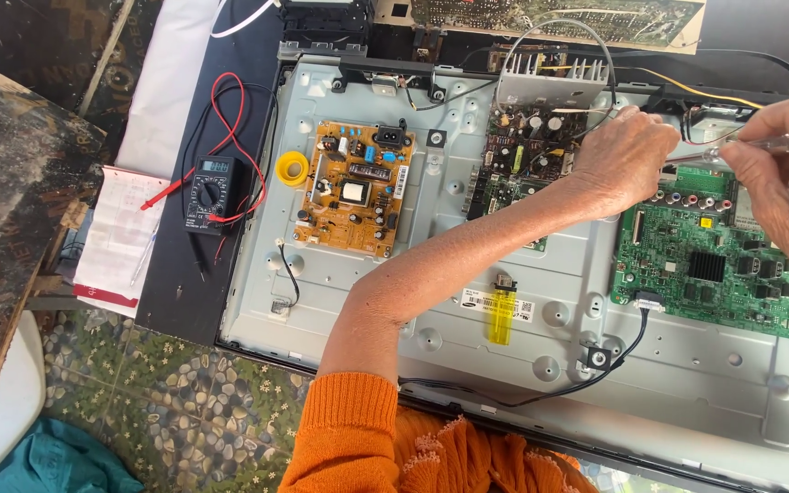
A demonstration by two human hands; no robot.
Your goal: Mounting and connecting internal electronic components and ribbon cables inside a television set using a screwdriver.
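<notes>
An opened flat television lies face down, its grey metal back panel [468,265] exposed. My left hand [627,155] reaches across it and rests with curled fingers on a dark circuit board [527,146] below a finned heatsink [554,73]. My right hand [783,173] at the right edge grips a thin clear-handled tool [760,144], held level above the green main board [714,269]. A tan power board [355,187] sits left of centre, untouched.
A yellow lighter [500,315] lies on the panel by my forearm. A yellow solder roll [291,168] and a black multimeter [215,192] with red and black leads are at the left, beside a paper notebook [120,233]. A black cable [541,393] runs along the front.
</notes>
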